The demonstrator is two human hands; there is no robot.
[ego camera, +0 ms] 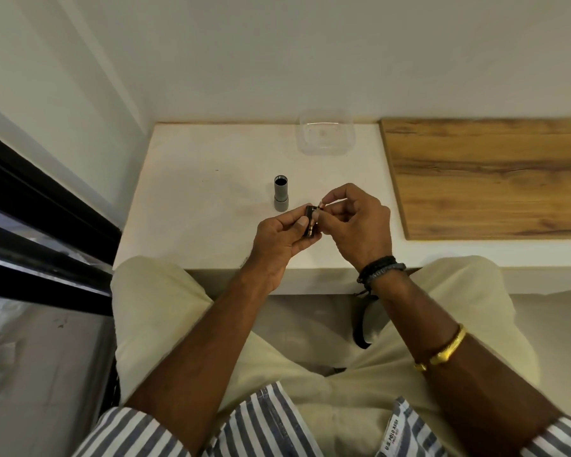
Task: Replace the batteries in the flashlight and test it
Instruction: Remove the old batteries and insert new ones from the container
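A grey flashlight body [281, 193] stands upright on the white ledge [192, 199], its open dark end facing up. My left hand [282, 239] grips a small black battery holder [311, 222] just in front of the flashlight body. My right hand [356, 222] pinches a small battery [321, 206] with thumb and forefinger at the top of the holder. The battery touches the holder; how far it sits inside is hidden by my fingers.
A clear plastic container [326, 133] sits at the back of the ledge against the wall. A wooden board [488, 176] covers the ledge's right part. A dark window frame [30, 225] runs along the left. My knees sit below the ledge's front edge.
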